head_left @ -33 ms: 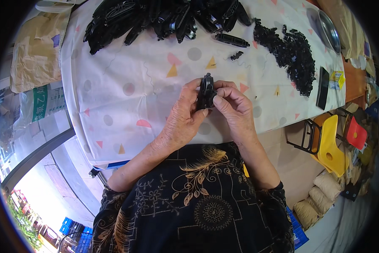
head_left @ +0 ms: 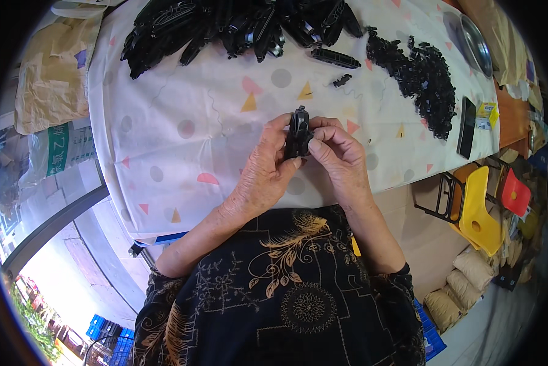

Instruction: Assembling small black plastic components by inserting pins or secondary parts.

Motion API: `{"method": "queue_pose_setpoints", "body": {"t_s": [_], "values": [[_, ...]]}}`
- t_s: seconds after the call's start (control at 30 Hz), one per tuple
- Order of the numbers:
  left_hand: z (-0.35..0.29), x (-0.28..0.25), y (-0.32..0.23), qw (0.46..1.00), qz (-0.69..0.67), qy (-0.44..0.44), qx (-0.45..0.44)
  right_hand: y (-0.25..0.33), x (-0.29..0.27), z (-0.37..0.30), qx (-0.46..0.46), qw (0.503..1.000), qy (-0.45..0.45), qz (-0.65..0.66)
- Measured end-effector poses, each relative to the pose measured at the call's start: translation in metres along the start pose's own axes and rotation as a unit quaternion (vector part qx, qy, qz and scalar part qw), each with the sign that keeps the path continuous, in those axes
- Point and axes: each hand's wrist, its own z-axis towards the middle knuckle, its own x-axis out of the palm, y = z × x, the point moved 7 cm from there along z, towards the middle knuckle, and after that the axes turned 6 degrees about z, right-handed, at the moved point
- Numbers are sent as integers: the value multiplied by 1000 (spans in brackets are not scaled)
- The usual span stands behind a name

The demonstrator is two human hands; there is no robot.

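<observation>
A long, narrow black plastic part [head_left: 298, 131] stands nearly upright above the near side of the table. My left hand [head_left: 266, 161] is wrapped round its left side, thumb at the lower end. From the right, my right hand [head_left: 340, 155] pinches at the same part's edge with thumb and forefinger; whether a smaller piece sits between those fingertips is hidden. Beyond the hands, a small black plastic piece [head_left: 342, 80] lies alone on the cloth, and a long black part [head_left: 335, 58] rests behind it.
A heap of long black parts [head_left: 182, 27] covers the far edge, beside a pile of small black pieces [head_left: 417, 76]. A metal bowl [head_left: 476, 46], a black phone-like slab [head_left: 466, 128] and a yellow packet [head_left: 487, 114] stand right. A yellow chair [head_left: 482, 210] is beside the table.
</observation>
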Motion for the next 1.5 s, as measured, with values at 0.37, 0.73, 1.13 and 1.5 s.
{"method": "queue_pose_setpoints", "body": {"t_s": [0.37,0.73,1.13,1.5], "values": [[-3,2,-6,999,22,21,11,-6,-1,-3,28,1000,-6,-9],[-1,3,-1,1000,19,9,4,-4,-3,1,42,999,-8,-6],[1,4,-10,998,25,22,43,-6,13,1,72,996,36,42],[21,16,-21,992,73,103,11,-7,-1,3,71,993,48,82]]}}
